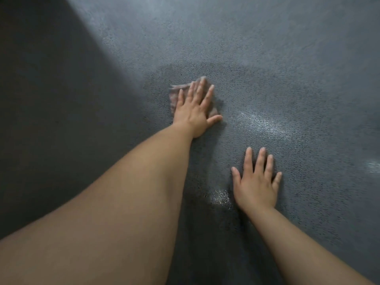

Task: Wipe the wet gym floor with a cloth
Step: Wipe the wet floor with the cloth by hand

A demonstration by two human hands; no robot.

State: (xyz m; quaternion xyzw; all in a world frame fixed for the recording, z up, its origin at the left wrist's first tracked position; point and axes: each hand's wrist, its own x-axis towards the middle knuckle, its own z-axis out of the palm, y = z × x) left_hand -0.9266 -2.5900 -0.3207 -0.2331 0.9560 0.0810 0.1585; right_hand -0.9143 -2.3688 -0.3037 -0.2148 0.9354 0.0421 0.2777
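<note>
A small pinkish-grey cloth (178,93) lies flat on the dark speckled gym floor (287,79), at the wet patch's (257,95) nine o'clock edge.

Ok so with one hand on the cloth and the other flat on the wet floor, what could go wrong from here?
1. The right hand is braced flat on the floor beside glistening wet patches; it could slip.
2. The left hand covers most of the small cloth, so bare fingers may smear water rather than lift it.
</note>
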